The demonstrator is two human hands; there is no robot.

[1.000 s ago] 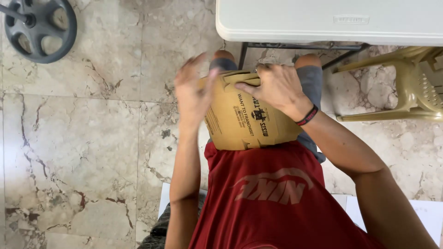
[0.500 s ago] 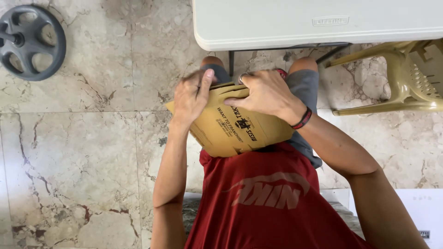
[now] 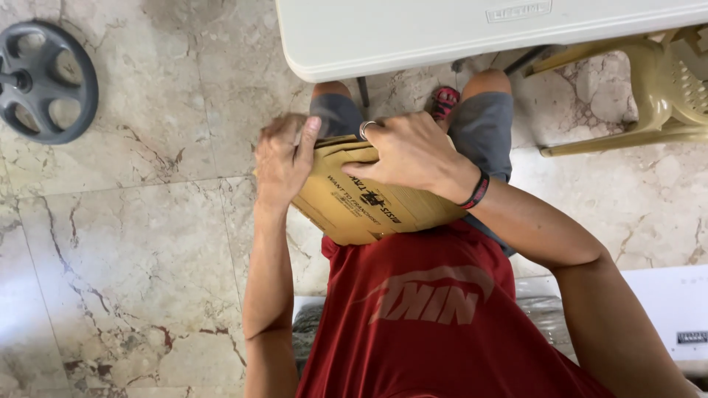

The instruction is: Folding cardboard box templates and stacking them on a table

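from my remote seat, starting at the far left, i see a dark grey wheel-shaped weight plate [image 3: 46, 81] lying flat on the marble floor [image 3: 133, 243], well apart from everything in hand. next comes the left hand [image 3: 284, 158], fingers fairly straight and laid against the left end of a folded brown cardboard box [image 3: 369, 203], thumb side somewhat blurred, so i cannot tell how firmly it grips. the box rests on the lap against the red shirt [image 3: 435, 317], its long axis running from the left hand down toward the right, slightly slanted. the right hand [image 3: 409, 151] lies on top of the box's upper edge, fingers curled over it and pressing down, a ring on one finger and a dark band at the wrist. both hands touch the box; the right covers more of it. above, the white table [image 3: 442, 37] edge hides the shins, and a tan plastic chair [image 3: 649, 96] is cut off at the right. the box's far side and underside are hidden.
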